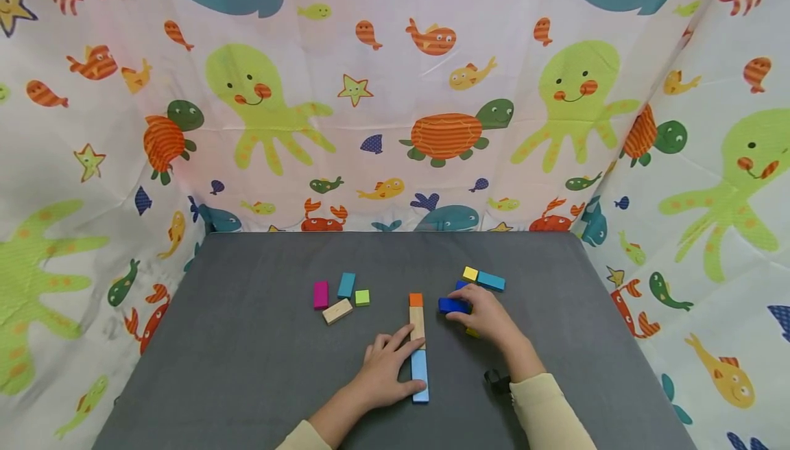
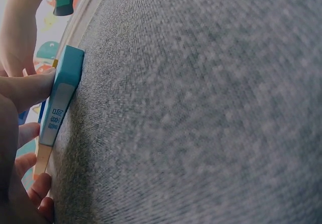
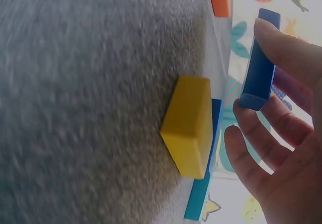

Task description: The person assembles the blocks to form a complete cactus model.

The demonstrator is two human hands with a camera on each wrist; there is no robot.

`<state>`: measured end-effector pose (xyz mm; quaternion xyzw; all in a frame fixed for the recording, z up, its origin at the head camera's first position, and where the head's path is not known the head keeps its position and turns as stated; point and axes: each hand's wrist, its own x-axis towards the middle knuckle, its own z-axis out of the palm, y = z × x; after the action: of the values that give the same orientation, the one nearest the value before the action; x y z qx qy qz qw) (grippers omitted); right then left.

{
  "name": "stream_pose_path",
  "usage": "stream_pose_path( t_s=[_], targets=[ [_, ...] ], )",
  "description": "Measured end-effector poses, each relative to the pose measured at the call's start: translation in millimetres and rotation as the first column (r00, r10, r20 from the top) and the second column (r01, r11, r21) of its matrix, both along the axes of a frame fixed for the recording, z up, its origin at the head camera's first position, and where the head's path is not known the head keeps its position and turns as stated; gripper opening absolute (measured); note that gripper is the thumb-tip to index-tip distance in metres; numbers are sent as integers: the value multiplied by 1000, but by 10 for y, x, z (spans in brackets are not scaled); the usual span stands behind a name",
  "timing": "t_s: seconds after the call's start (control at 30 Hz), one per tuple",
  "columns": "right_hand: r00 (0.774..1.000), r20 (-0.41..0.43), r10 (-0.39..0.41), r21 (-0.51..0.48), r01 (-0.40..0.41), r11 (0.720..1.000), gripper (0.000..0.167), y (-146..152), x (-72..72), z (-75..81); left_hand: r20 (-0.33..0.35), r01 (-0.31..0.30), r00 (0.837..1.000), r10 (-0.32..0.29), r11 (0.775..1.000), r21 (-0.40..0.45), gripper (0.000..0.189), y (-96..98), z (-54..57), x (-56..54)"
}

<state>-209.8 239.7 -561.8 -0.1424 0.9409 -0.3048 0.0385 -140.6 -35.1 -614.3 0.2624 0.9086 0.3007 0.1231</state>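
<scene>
In the head view, a straight row on the grey tabletop has an orange block (image 1: 416, 300) at the far end, a plain wood block (image 1: 417, 318) in the middle and a light blue block (image 1: 420, 368) nearest. My left hand (image 1: 384, 371) spreads over it, two fingertips at the wood block and the thumb on the light blue one. To the right of the row, my right hand (image 1: 489, 316) pinches a dark blue block (image 3: 260, 75) between thumb and fingers. Below that hand in the right wrist view, a yellow block (image 3: 188, 126) lies on the cloth.
Beyond my right hand lie a small yellow block (image 1: 470, 274), a teal block (image 1: 492, 281) and another blue block (image 1: 461, 285). Left of the row are magenta (image 1: 321, 295), teal (image 1: 346, 285), green (image 1: 362, 298) and wood (image 1: 337, 311) blocks. A patterned curtain (image 1: 382, 121) surrounds the table.
</scene>
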Motion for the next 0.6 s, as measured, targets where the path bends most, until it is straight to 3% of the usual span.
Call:
stream_pose_path(
  t_s=[0.37,0.6],
  targets=[
    [1000,8,-21,5,21,1000,36,-200,-32,-41,-36,8,999,-7,1000,26,76,-26,33,13],
    [1000,-1,-24,77,24,997,35,-280,-14,-71,-27,12,1000,-12,999,30,76,-6,10,5]
  ],
)
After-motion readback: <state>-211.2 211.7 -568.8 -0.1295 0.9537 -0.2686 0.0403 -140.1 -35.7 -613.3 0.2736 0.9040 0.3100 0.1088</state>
